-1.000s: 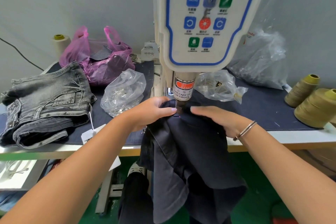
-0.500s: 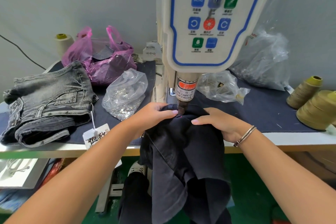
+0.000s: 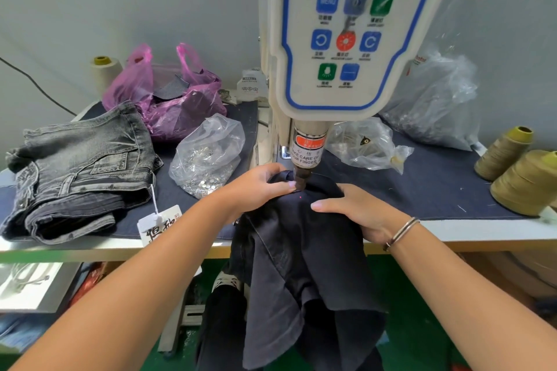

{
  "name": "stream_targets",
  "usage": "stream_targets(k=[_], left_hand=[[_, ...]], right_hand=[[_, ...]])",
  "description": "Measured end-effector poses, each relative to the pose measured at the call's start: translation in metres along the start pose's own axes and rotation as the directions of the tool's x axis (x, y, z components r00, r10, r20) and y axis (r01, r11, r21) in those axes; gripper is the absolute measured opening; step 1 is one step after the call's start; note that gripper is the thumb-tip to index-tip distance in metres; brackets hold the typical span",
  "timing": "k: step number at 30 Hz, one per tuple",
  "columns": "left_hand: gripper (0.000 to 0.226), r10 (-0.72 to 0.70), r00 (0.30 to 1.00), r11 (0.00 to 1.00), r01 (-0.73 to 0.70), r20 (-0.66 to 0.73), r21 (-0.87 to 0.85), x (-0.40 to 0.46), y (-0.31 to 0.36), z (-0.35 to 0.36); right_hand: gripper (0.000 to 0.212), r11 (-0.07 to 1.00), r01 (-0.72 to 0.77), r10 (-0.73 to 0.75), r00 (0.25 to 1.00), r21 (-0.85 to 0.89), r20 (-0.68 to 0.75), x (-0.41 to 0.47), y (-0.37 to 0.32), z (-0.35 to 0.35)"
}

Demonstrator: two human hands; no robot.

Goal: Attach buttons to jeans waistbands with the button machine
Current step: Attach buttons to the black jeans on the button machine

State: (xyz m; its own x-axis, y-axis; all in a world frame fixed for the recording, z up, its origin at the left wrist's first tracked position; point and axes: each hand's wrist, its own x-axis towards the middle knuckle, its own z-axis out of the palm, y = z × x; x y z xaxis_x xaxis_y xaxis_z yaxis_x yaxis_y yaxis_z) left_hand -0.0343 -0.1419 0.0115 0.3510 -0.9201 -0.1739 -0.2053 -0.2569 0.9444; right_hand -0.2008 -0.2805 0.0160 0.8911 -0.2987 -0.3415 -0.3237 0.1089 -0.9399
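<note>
The white button machine (image 3: 346, 39) rises over the middle of the table, and its brown punch (image 3: 302, 181) meets the dark jeans (image 3: 301, 250). These jeans are bunched under the punch and hang off the table's front edge. My left hand (image 3: 256, 187) pinches the waistband just left of the punch, fingertips right beside it. My right hand (image 3: 352, 211) holds the bunched cloth on the right, thumb lying flat on top. A red light dot shows on the cloth between my hands. A clear bag of silver buttons (image 3: 208, 159) lies to the left.
Folded grey jeans (image 3: 81, 166) with a paper tag (image 3: 159, 224) lie at the left. A pink bag (image 3: 168, 99) and a white thread cone (image 3: 105, 72) stand behind. Right of the machine are two clear bags (image 3: 361, 141) (image 3: 437, 105) and olive thread cones (image 3: 524, 181).
My right hand has slid a little back toward me on the cloth, away from the punch. The left hand stays beside the punch. The dark cloth hangs slightly differently.
</note>
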Motion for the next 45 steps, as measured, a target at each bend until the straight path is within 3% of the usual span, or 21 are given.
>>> stream_targets(k=[6,10,13,17,22,28,33,38,42,45], left_hand=[[0.047,-0.043,0.998,0.997,0.046,0.050,-0.056,0.003,-0.001,-0.001],[0.056,-0.068,0.993,0.997,0.071,0.095,-0.025,0.004,-0.001,-0.006],[0.045,-0.059,0.992,0.998,0.059,0.112,0.008,0.004,-0.003,-0.008],[0.027,-0.069,0.992,0.997,0.064,0.108,0.046,0.000,0.000,-0.008],[0.041,-0.050,0.995,0.997,0.044,0.091,0.070,0.004,-0.001,-0.008],[0.071,-0.065,0.993,0.994,0.055,0.100,0.099,0.006,-0.002,-0.007],[0.043,-0.072,0.985,0.996,0.080,0.155,-0.049,0.003,-0.005,-0.008],[0.047,-0.040,0.991,0.992,0.054,0.125,-0.112,0.003,-0.010,-0.006],[0.025,-0.010,0.998,0.989,0.019,0.061,-0.145,0.003,-0.017,-0.002],[0.021,0.010,0.999,0.989,-0.004,0.040,-0.149,0.004,-0.018,0.001]], right_hand=[[0.027,0.986,0.109,-0.106,0.994,0.123,-0.032,-0.005,0.010,0.014],[0.031,0.984,0.163,-0.155,0.982,0.069,-0.107,-0.004,0.016,0.019],[0.044,0.976,0.217,-0.211,0.962,0.018,-0.174,-0.003,0.022,0.021],[0.074,0.919,0.373,-0.392,0.900,-0.131,-0.189,-0.008,0.021,0.021],[0.054,0.891,0.414,-0.446,0.874,-0.183,-0.195,-0.007,0.022,0.019],[0.051,0.906,0.397,-0.420,0.885,-0.145,-0.202,-0.005,0.023,0.017],[0.049,0.936,0.352,-0.350,0.918,-0.024,-0.185,-0.002,0.023,0.015],[0.048,0.939,0.342,-0.332,0.928,0.035,-0.168,0.000,0.024,0.013],[0.048,0.939,0.340,-0.329,0.932,0.050,-0.149,0.001,0.025,0.012],[0.049,0.938,0.344,-0.335,0.931,0.041,-0.146,0.002,0.026,0.011]])
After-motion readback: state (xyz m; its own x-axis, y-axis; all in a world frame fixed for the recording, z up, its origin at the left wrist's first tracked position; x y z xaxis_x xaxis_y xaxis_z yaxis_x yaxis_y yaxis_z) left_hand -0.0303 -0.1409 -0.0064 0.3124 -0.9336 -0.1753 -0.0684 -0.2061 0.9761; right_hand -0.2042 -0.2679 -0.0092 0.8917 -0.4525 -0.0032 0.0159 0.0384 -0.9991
